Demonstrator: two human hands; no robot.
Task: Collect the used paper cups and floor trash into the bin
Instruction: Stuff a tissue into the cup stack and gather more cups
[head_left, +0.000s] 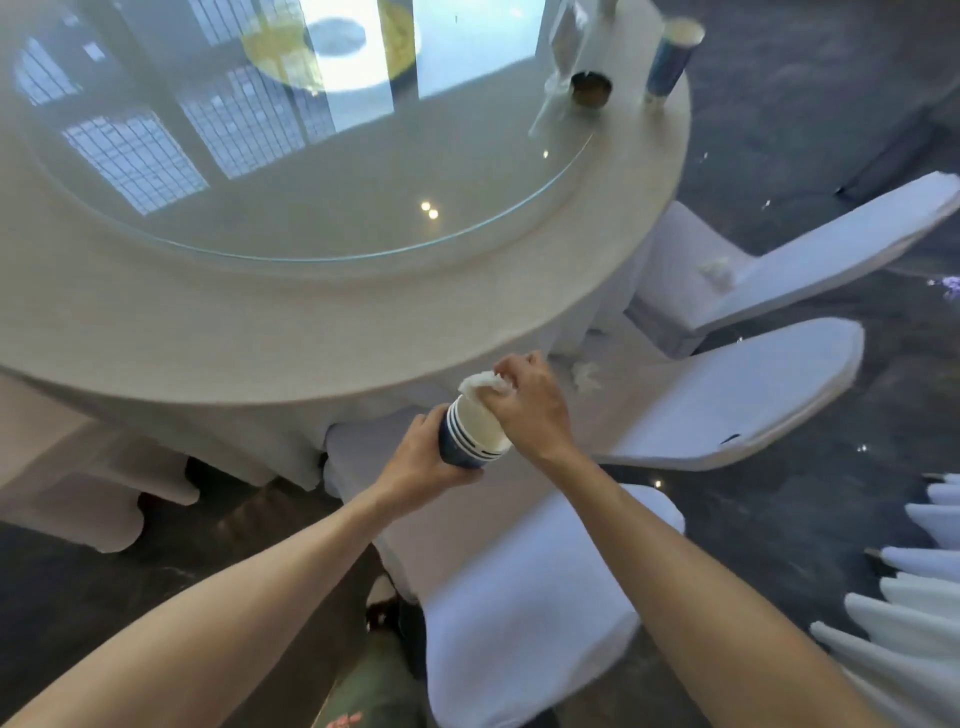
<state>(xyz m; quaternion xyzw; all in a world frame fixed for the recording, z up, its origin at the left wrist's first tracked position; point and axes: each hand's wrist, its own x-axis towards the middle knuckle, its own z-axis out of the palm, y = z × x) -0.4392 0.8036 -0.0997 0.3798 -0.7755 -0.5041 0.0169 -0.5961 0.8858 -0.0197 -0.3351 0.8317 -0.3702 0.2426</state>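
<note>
Blue paper with white rims: a nested stack of used cups (470, 434) sits in the left hand (423, 465), whose grip curls round the lower part of the stack and holds it tilted, mouth toward the right and up. The right hand (527, 402) has its grip closed on a crumpled white tissue (480, 385), fingers bunched around it right at the mouth of the top cup, with the tissue bulging above the rim. Both hands meet just off the near edge of the round surface (260, 332), which is covered in a pale cloth and carries a glass turntable (291, 171) reflecting windows. At the far right edge of that surface stand another tall blue stack of cups (670, 60), a small dark open can (591, 89) beside it, and a clear wrapper (563, 47) next to the can. White-covered chairs (727, 395) ring the surface on the right; a scrap of white tissue (587, 375) lies on the nearest chair seat and another scrap (719, 270) on the chair beyond. The dark floor (810, 519) shows between the chairs.
</note>
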